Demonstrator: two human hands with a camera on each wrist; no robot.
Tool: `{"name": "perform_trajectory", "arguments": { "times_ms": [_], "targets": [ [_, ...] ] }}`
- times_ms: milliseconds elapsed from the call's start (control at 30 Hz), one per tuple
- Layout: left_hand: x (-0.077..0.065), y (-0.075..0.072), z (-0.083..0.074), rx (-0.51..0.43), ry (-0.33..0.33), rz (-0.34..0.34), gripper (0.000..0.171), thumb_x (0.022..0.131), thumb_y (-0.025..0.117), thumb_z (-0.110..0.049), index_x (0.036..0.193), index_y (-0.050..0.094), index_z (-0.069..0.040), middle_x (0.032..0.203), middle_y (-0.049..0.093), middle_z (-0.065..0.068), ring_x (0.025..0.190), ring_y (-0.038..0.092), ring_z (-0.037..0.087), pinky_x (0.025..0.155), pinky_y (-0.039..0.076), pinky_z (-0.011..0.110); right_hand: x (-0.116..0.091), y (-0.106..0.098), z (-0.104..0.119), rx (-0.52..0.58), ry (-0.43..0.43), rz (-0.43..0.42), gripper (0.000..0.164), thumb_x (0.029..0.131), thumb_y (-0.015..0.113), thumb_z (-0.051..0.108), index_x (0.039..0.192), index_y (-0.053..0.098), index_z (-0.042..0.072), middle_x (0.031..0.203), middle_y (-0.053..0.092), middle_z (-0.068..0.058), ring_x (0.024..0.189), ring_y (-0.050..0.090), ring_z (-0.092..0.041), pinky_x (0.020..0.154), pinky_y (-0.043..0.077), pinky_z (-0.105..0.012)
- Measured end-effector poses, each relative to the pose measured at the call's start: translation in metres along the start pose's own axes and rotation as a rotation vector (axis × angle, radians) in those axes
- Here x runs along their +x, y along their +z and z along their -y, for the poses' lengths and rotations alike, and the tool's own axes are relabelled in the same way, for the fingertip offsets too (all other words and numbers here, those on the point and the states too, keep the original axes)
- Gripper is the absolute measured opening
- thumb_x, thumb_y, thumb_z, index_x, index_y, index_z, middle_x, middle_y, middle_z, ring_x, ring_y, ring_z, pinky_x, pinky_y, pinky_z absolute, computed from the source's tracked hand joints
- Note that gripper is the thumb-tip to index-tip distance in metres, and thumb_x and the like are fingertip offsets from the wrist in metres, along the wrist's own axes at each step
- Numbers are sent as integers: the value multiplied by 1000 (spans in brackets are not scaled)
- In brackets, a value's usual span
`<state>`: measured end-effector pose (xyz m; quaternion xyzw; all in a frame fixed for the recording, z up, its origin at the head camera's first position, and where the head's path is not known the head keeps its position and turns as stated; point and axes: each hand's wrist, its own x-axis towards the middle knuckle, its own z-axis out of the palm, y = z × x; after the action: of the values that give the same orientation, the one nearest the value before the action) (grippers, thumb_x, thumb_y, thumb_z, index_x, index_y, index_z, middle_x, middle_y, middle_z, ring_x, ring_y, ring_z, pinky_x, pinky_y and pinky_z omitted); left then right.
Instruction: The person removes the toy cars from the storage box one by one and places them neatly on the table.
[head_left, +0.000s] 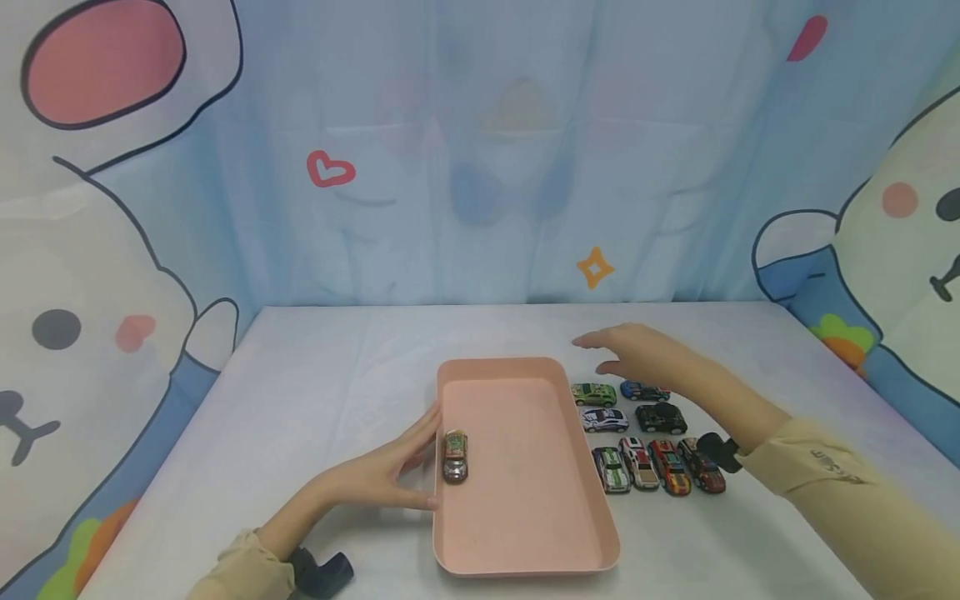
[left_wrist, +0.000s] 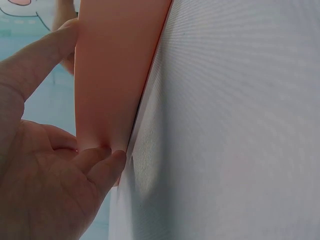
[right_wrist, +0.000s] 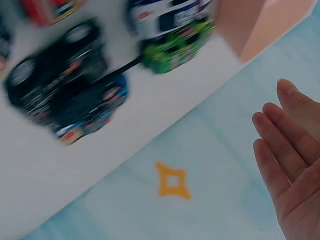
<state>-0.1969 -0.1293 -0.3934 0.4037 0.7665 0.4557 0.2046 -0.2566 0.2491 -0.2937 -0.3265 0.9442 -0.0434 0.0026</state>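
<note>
A pink rectangular tray [head_left: 525, 467] lies on the white table. One toy car [head_left: 455, 457], brown and green with a silvery end, sits inside along the left wall. My left hand [head_left: 390, 471] is spread against the tray's outer left side, thumb at the near end. In the left wrist view, its fingertips [left_wrist: 117, 159] touch the tray wall [left_wrist: 112, 65]. My right hand [head_left: 637, 354] is raised beyond the tray's right side, near a green toy car [head_left: 593, 395] and a blue toy car [head_left: 645, 391]. Its fingers are extended and hold nothing.
Several more toy cars stand right of the tray: a white and purple one [head_left: 604, 420], a black one [head_left: 662, 418], and a near row including a red-orange one [head_left: 670, 467]. A printed blue curtain [head_left: 420, 250] hangs behind the table.
</note>
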Motion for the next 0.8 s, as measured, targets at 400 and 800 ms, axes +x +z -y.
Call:
{"name": "perform_trajectory", "arguments": {
  "times_ms": [400,800],
  "targets": [
    [0,1,0,6,-24,-7,107,80,76,-24,150,-3,-8,154,-15,4,139,1,14,107,24,30,49,-1,79,15,-222,11,42,83,71,5,123,60,3,120,61,-10,111,55,-27,92,47,-38],
    [0,0,0,-2,5,2,106,81,75,-23,150,-5,-10,154,-15,1,138,1,12,108,24,30,69,21,117,-37,-334,81,40,82,72,8,120,63,7,116,64,-2,103,60,-17,86,50,-28]
  ]
}}
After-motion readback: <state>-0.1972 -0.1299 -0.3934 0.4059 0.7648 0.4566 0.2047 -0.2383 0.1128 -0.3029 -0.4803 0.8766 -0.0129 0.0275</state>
